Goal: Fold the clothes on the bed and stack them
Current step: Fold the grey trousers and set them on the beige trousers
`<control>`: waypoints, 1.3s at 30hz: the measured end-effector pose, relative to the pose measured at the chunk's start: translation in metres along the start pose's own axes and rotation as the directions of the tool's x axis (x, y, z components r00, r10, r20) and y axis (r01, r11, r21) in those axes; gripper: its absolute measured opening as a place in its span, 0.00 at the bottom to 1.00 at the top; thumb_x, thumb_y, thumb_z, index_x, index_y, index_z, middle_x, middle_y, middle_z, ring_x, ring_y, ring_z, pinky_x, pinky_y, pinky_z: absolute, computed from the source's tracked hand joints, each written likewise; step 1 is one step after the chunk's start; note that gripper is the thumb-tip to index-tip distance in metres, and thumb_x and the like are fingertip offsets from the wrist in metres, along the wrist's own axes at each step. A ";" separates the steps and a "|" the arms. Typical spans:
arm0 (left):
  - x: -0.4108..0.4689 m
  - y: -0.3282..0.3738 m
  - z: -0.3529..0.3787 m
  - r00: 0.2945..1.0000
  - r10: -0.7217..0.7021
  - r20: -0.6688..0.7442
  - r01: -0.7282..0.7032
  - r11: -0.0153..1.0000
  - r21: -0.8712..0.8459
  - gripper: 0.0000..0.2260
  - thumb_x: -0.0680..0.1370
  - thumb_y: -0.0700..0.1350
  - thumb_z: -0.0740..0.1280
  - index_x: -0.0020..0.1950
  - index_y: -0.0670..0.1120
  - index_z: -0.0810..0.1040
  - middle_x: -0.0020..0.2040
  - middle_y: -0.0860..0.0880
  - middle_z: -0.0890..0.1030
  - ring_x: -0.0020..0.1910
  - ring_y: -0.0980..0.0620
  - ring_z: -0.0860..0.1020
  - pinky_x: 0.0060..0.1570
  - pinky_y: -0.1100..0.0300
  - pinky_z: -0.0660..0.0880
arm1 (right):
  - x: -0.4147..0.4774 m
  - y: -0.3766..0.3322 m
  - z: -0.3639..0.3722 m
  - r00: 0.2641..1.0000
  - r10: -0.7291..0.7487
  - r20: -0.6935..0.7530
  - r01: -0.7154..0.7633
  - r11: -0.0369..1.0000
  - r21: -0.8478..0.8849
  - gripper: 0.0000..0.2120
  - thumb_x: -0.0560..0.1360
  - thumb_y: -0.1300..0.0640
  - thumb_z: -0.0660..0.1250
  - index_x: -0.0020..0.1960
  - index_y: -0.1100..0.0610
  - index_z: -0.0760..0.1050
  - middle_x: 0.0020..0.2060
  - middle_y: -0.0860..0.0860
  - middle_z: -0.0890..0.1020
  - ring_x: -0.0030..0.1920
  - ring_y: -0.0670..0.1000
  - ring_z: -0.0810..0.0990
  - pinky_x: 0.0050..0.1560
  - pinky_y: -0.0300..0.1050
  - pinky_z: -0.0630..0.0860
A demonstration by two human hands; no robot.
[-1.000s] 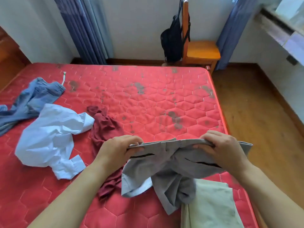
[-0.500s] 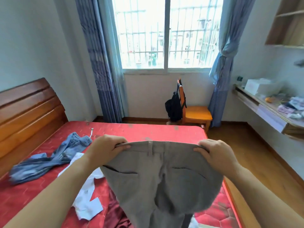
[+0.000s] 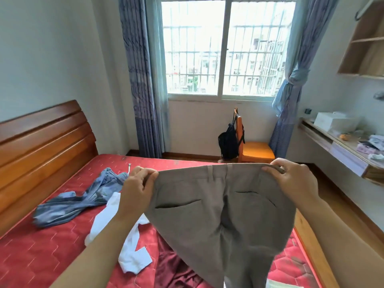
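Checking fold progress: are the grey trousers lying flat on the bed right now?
No: the left hand and right hand hold the grey trousers up by the waistband, hanging above the bed.

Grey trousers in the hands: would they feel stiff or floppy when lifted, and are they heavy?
Probably floppy: the grey trousers drape in soft folds below where the left hand and right hand hold the waistband. Likely fairly light, since a pinch at each end seems to carry them. Unlikely to slip, as the cloth looks matte.
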State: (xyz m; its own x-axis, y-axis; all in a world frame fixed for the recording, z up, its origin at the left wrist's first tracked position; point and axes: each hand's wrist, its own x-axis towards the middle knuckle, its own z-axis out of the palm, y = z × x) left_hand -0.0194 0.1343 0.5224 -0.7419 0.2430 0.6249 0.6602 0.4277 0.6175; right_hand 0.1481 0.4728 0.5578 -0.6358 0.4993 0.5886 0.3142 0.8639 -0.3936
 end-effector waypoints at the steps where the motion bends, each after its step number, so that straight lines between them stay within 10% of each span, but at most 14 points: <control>1: 0.004 -0.001 -0.008 0.999 0.005 -0.044 -0.005 1.000 -0.008 0.05 0.77 0.40 0.66 0.42 0.46 0.79 0.39 0.51 0.74 0.40 0.60 0.73 0.44 0.78 0.63 | 0.000 -0.010 -0.003 0.999 0.003 -0.038 -0.002 1.000 0.018 0.11 0.70 0.37 0.67 0.38 0.44 0.77 0.30 0.43 0.79 0.34 0.48 0.77 0.30 0.43 0.72; 8: -0.008 -0.040 -0.048 0.994 -0.051 -0.096 0.053 0.998 0.019 0.07 0.77 0.37 0.65 0.41 0.47 0.76 0.36 0.52 0.76 0.37 0.51 0.73 0.40 0.65 0.62 | -0.041 -0.042 0.009 0.876 -0.088 0.474 -0.059 0.956 0.288 0.04 0.73 0.61 0.70 0.42 0.54 0.81 0.38 0.48 0.83 0.41 0.49 0.80 0.39 0.29 0.72; 15: 0.022 -0.040 -0.082 0.988 0.101 -0.120 -0.104 0.994 -0.019 0.05 0.76 0.47 0.66 0.41 0.49 0.74 0.38 0.53 0.75 0.36 0.55 0.71 0.37 0.64 0.62 | -0.044 -0.074 -0.002 0.969 0.201 -0.142 -0.106 0.863 0.495 0.05 0.67 0.53 0.75 0.40 0.46 0.80 0.35 0.38 0.82 0.39 0.35 0.79 0.38 0.23 0.68; 19: 0.001 -0.052 -0.077 0.999 0.017 0.048 -0.016 0.999 -0.029 0.10 0.68 0.45 0.76 0.39 0.48 0.74 0.37 0.50 0.76 0.35 0.52 0.72 0.35 0.64 0.64 | -0.080 -0.073 0.024 0.957 0.278 0.086 -0.286 0.849 0.443 0.07 0.70 0.60 0.73 0.44 0.49 0.79 0.39 0.45 0.82 0.39 0.43 0.80 0.34 0.24 0.69; 26: 0.037 -0.058 -0.113 0.989 0.021 -0.143 -0.036 0.993 -0.109 0.14 0.64 0.52 0.78 0.40 0.56 0.74 0.38 0.59 0.77 0.39 0.66 0.73 0.35 0.79 0.65 | -0.056 -0.089 -0.007 0.929 0.329 -0.169 -0.174 0.792 0.586 0.11 0.68 0.48 0.75 0.46 0.42 0.74 0.37 0.40 0.81 0.39 0.40 0.80 0.36 0.29 0.73; 31: 0.004 -0.088 -0.111 0.955 0.026 0.295 -0.056 0.994 0.092 0.10 0.68 0.52 0.73 0.38 0.50 0.75 0.31 0.48 0.78 0.33 0.47 0.77 0.32 0.66 0.69 | -0.091 -0.082 0.035 0.946 0.313 0.085 -0.314 0.819 0.479 0.08 0.71 0.55 0.72 0.49 0.52 0.77 0.42 0.51 0.82 0.41 0.49 0.80 0.36 0.35 0.73; 39: 0.158 0.004 -0.174 0.959 0.191 -0.211 -0.189 0.982 0.030 0.09 0.71 0.49 0.73 0.38 0.53 0.72 0.31 0.55 0.75 0.33 0.61 0.71 0.34 0.80 0.63 | 0.074 -0.156 -0.080 0.929 0.153 -0.338 0.030 0.878 0.478 0.09 0.71 0.49 0.71 0.48 0.49 0.74 0.44 0.44 0.78 0.45 0.44 0.76 0.48 0.38 0.68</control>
State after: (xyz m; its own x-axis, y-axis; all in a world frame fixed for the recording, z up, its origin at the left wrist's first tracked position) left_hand -0.1138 0.0231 0.7068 -0.5604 0.1307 0.8178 0.7847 0.3997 0.4738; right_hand 0.1089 0.3802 0.7193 -0.3043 0.6179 0.7250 -0.0804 0.7417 -0.6659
